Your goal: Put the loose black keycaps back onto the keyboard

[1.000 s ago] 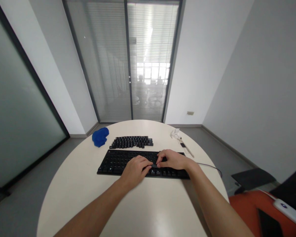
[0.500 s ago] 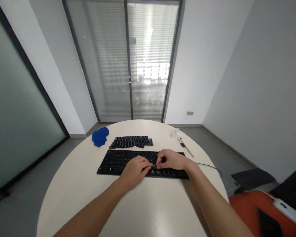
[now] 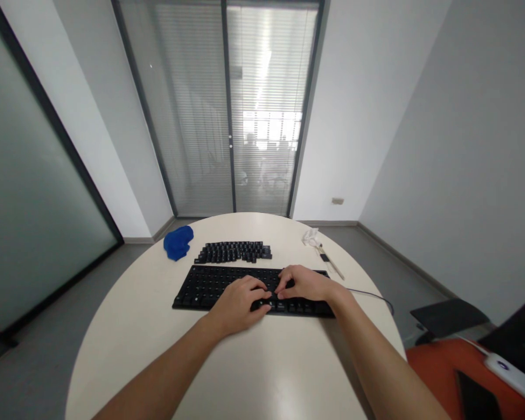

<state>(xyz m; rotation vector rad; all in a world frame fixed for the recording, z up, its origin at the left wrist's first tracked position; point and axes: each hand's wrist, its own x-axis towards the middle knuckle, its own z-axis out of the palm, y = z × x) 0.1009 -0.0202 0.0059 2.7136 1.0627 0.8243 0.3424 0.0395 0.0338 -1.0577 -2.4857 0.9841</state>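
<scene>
A black keyboard [image 3: 188, 286] lies across the table in front of me, with many keycaps off its upper part and a row of keys along its near edge. My left hand [image 3: 242, 302] rests over the middle of it, thumb and fingers apart, with nothing seen in them. Just to its right, my right hand [image 3: 300, 283] is bent down at the keyboard, thumb and forefinger close together around a small dark piece that looks like a keycap; the fingers hide most of it. Behind the keyboard, loose black keycaps [image 3: 231, 251] are lined up in rows.
A crumpled blue cloth [image 3: 178, 242] lies at the far left of the round white table [image 3: 135, 332]. On the far right are a white tissue [image 3: 311, 237] and a thin brush [image 3: 331, 260]. A cable [image 3: 371, 293] runs off the right edge, near an orange chair [image 3: 433, 367].
My left thumb and fingers have spread apart from their pinch near the right fingertips. The right hand has barely moved.
</scene>
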